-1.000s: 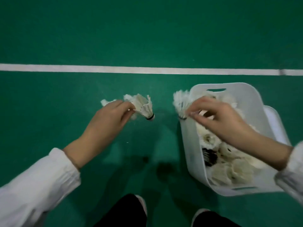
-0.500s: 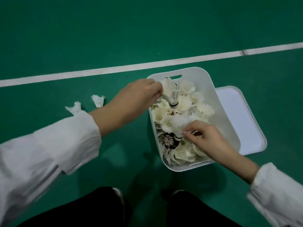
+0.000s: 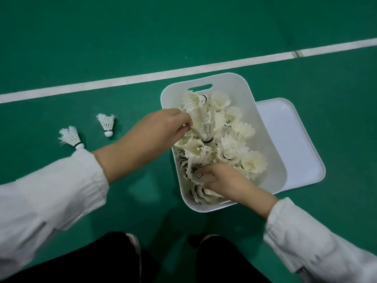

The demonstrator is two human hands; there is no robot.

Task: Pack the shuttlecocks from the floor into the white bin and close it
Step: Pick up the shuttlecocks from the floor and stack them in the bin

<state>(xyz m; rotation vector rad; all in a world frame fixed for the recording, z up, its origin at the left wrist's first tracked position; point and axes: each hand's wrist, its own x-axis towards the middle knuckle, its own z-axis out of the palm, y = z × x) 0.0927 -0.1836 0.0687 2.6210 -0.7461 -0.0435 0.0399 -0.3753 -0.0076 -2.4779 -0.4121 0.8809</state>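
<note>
Two loose shuttlecocks are seen on the floor at the left: the nearer shuttlecock [image 3: 70, 137] and, just to its right, the farther shuttlecock [image 3: 106, 124]. Each is laid with its cork toward the person. They lie apart from each other and well apart from the bin.

Two hands are counted. The left hand [image 3: 161, 129] is held over the bin's left rim, its grip pinched on the feathers of a held shuttlecock [image 3: 207, 129], whose cork points down above the pile. One white bin [image 3: 273, 156] is stood open on the floor, filled with a pile of shuttlecocks [image 3: 232, 148] too tangled to be counted. The right hand [image 3: 224, 179] is sunk into the near end of the pile, its grip curled on a frayed shuttlecock [image 3: 193, 170]. One lid [image 3: 295, 139] is laid flat on the floor against the bin's right side, partly hidden by it.

The floor [image 3: 183, 33] is a green sports court, smooth and matt, crossed by one white line [image 3: 122, 79] behind the bin.

The shuttlecocks are feathered and cream-white, with dark bands at the corks; several are ragged. The bin is of smooth white plastic, round-cornered, with a slot handle [image 3: 200, 86] cut in its far wall. The lid is a rounded rectangle with a raised rim. The left sleeve [image 3: 51, 190] and right sleeve [image 3: 316, 242] are of white cloth.
</note>
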